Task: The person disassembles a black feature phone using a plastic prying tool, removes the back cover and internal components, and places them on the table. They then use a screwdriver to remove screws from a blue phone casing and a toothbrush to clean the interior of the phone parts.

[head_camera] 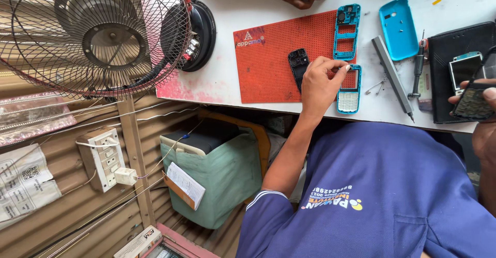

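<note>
The left hand [319,85] rests on the red mat [268,64], fingertips pinching the blue phone front [349,90]. A small black part [298,64] lies just beside it. The right hand [483,103] grips a dark keypad piece [473,103], maybe a phone board, at the table's [227,10] edge.

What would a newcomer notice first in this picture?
The red work mat lies mid-way along the white table, where the left hand touches a turquoise keypad frame. At far left stands a big wire-caged fan; at right, the right hand holds a dark keypad board.
</note>
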